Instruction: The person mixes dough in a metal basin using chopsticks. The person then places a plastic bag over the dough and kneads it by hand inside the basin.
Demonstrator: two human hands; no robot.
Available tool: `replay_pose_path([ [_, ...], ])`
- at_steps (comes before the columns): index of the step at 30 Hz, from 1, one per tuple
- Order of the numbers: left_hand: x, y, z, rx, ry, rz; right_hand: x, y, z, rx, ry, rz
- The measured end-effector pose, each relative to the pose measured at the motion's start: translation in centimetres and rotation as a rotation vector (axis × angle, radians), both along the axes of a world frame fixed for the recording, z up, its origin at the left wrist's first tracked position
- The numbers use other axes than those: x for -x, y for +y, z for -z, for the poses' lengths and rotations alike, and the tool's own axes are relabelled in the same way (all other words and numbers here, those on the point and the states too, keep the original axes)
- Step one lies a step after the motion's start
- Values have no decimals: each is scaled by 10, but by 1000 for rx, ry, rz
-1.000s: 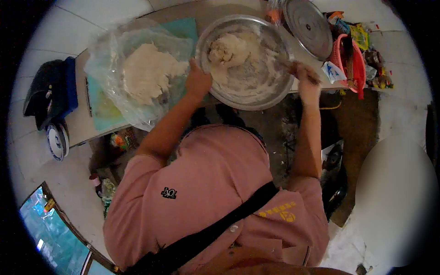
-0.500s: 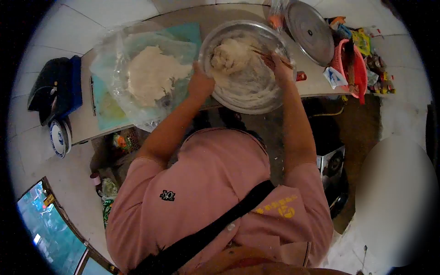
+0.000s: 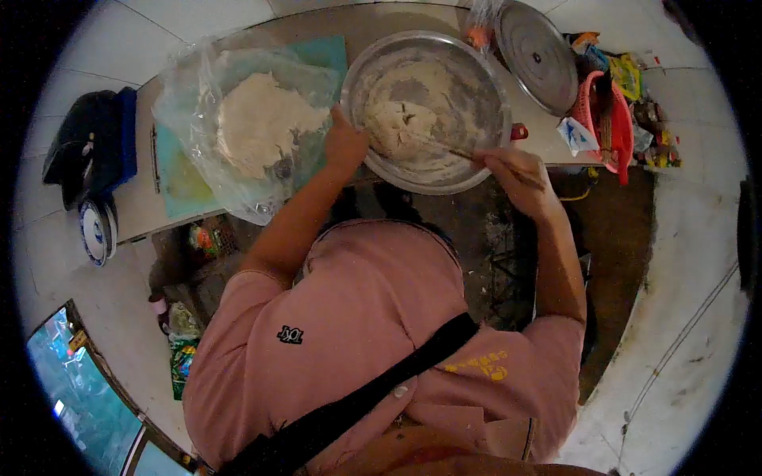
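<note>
A: What are you doing just now?

B: You look to be mixing. The lump of dough (image 3: 399, 127) sits in the metal bowl (image 3: 484, 95), on the near side of it, with floury streaks smeared up the walls.

A: And your hands?

B: Your left hand (image 3: 343, 144) is clamped on the bowl's near-left rim, thumb side up, steadying it. Your right hand (image 3: 508, 168) is closed around a pair of chopsticks (image 3: 456, 152), held just outside the near rim, their tips reaching in to touch the dough.

A: What would the next move call for?

B: I'd judge a firm hold on the rim while the sticks drag the loose flour off the walls into the lump. The bowl sits at the edge of the tabletop (image 3: 548, 139), so a hard push toward you could tip it.

A: What else is close by?

B: A second mass of dough (image 3: 258, 123) lies in a clear plastic bag (image 3: 186, 87) just left of the bowl, and a round metal lid (image 3: 536, 51) to its right.
</note>
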State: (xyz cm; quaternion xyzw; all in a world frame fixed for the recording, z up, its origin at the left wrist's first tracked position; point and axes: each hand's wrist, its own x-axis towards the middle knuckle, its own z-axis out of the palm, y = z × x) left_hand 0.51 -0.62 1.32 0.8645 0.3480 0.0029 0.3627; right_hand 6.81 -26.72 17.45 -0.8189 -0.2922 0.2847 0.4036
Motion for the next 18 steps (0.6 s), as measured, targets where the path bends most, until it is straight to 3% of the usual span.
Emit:
replay_pose_path([
  [3, 0, -1, 3, 12, -3, -13, 11, 3, 15, -60, -31, -150],
  [6, 0, -2, 8, -39, -26, 2, 20, 21, 90, -113, -250, -374],
  [8, 3, 1, 5, -21, 35, 21, 17, 50, 88, 55, 131, -151],
  [10, -2, 4, -5, 66, 145, 57, -4, 62, 128, 54, 150, -144],
  [11, -1, 5, -2, 64, 122, 69, -23, 62, 192, -33, -21, -243],
  [12, -2, 5, 4, 63, 93, 80, -32, 62, 198, -41, -165, -266],
  [15, -1, 4, 8, 69, 53, 73, -55, 73, 132, 97, -537, -164],
  [18, 1, 4, 16, -33, -51, 53, -92, 48, 134, -276, -552, 59],
])
